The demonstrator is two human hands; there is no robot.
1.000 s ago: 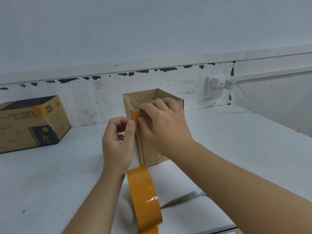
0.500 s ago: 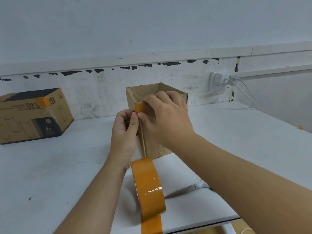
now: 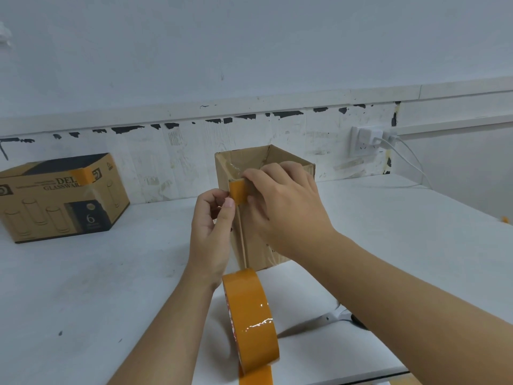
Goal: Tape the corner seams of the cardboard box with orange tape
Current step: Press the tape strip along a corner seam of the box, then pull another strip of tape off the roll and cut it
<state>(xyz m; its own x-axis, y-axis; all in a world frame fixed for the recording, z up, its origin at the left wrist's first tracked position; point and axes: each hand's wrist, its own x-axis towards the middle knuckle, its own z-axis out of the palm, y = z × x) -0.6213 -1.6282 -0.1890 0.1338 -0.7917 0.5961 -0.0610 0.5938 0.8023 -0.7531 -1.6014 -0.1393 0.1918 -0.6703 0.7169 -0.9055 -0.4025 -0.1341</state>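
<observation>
On the open cardboard box (image 3: pixel 266 207) standing on the white table (image 3: pixel 83 287), both the left hand (image 3: pixel 212 218) and right hand (image 3: pixel 280 207) pinch the orange tape strip (image 3: pixel 238 192) at the near corner's top, the seam running straight down toward the hanging tape roll (image 3: pixel 251 318).

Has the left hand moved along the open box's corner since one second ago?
Yes. Judged against the box rim, the left hand has risen slightly along the corner; its thumb now sits closer to the orange tape end near the top.
</observation>
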